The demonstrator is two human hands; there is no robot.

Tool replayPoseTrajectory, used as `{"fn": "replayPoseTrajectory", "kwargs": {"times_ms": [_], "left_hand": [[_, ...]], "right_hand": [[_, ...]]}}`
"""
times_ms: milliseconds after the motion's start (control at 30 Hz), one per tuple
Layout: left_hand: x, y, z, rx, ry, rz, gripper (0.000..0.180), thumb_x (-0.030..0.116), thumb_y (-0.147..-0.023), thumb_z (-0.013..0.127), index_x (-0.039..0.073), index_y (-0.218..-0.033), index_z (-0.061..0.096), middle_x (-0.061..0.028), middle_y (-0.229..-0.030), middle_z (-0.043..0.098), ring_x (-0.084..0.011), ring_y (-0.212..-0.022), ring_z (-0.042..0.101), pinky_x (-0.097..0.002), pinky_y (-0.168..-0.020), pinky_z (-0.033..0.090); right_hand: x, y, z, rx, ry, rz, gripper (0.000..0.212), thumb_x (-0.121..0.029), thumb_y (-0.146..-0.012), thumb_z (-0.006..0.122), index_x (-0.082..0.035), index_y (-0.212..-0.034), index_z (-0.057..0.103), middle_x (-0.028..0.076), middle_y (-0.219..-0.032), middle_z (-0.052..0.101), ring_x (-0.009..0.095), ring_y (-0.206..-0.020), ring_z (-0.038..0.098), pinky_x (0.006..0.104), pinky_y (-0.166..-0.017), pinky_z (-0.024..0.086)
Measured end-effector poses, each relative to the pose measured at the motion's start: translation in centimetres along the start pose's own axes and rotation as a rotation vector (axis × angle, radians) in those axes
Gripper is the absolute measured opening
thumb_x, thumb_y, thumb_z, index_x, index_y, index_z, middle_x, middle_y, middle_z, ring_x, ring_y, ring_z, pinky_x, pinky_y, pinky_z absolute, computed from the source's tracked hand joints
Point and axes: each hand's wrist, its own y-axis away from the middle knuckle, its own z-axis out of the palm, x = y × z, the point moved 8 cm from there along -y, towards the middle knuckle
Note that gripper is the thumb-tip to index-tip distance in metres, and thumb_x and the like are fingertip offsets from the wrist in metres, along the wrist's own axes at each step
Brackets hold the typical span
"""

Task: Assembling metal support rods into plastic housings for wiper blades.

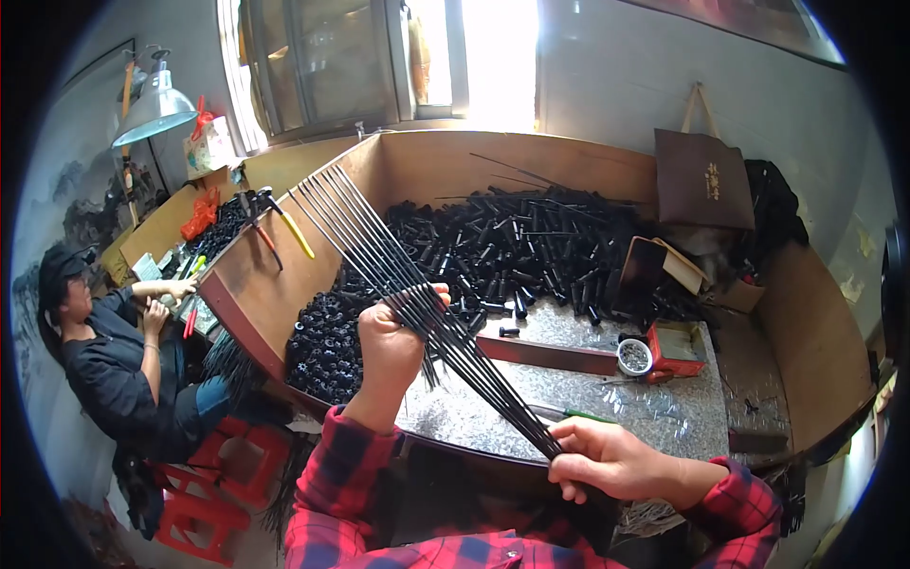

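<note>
A bundle of long, thin black rods (479,377) slants across the view, from the upper left down to the lower right. My left hand (391,339) is closed around its middle, and above that grip the rods fan apart. At the lower end, where the rods come close together, the thumb and fingers of my right hand (607,459) pinch them. Behind the bundle lies a large heap of black tubular parts (521,242) with some rods in it. Small black round parts (322,346) are piled to the left of my left hand.
A wooden surround (261,275) borders the speckled work surface (654,412). On it are a dark red strip (550,355), a small white cup (634,357) and a red box (677,351). Pliers (292,228) hang on the left wall. Another person (109,351) sits at left near red stools (204,522).
</note>
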Motion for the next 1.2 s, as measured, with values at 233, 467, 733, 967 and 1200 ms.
{"fn": "replayPoseTrajectory", "kwargs": {"times_ms": [233,467,733,967,1200], "left_hand": [[0.2,1.5,3.1,-0.131,-0.063,-0.061,0.016,0.002,-0.081,0.071,-0.003,-0.096,0.07,-0.0049,-0.087,0.07,-0.0054,-0.076,0.06,-0.0187,-0.069,0.047],[-0.3,2.5,2.0,-0.116,-0.001,-0.123,0.017,-0.003,-0.083,0.064,-0.006,-0.099,0.068,-0.007,-0.088,0.069,-0.009,-0.076,0.063,-0.0202,-0.071,0.049],[-0.1,2.8,1.7,-0.091,-0.056,-0.113,0.012,-0.002,-0.081,0.066,-0.004,-0.093,0.069,-0.0095,-0.089,0.07,-0.0106,-0.081,0.064,-0.022,-0.075,0.049],[1.3,3.1,0.3,-0.07,-0.028,-0.078,0.008,-0.002,-0.082,0.065,-0.004,-0.089,0.068,-0.0118,-0.089,0.069,-0.0155,-0.08,0.066,-0.0271,-0.077,0.052],[1.2,3.5,0.6,-0.107,-0.004,-0.096,0.008,-0.003,-0.082,0.065,-0.004,-0.09,0.067,-0.0133,-0.091,0.069,-0.0169,-0.08,0.067,-0.0282,-0.076,0.053]], "right_hand": [[1.6,-1.1,-1.0,0.172,-0.152,0.003,0.024,-0.022,-0.099,0.047,-0.001,-0.098,0.058,0.003,-0.08,0.062,0.008,-0.066,0.059,0.022,-0.059,0.049],[-0.8,0.0,-4.0,0.377,0.487,-0.291,0.021,-0.017,-0.095,0.055,0.0,-0.085,0.062,0.004,-0.069,0.059,0.008,-0.067,0.056,0.0259,-0.059,0.044],[-6.2,2.7,-9.6,0.657,0.692,-0.478,0.02,-0.014,-0.095,0.055,0.002,-0.086,0.063,0.007,-0.076,0.062,0.014,-0.07,0.058,0.0264,-0.066,0.046],[-10.2,2.9,-14.9,0.881,0.722,-0.562,0.023,-0.018,-0.096,0.054,0.0,-0.084,0.062,-0.006,-0.063,0.048,0.002,-0.058,0.041,0.0208,-0.051,0.034],[-11.8,3.0,-25.9,1.192,0.82,-0.772,0.026,-0.021,-0.097,0.053,0.0,-0.085,0.063,-0.006,-0.062,0.048,0.002,-0.056,0.041,0.0211,-0.05,0.033]]}}
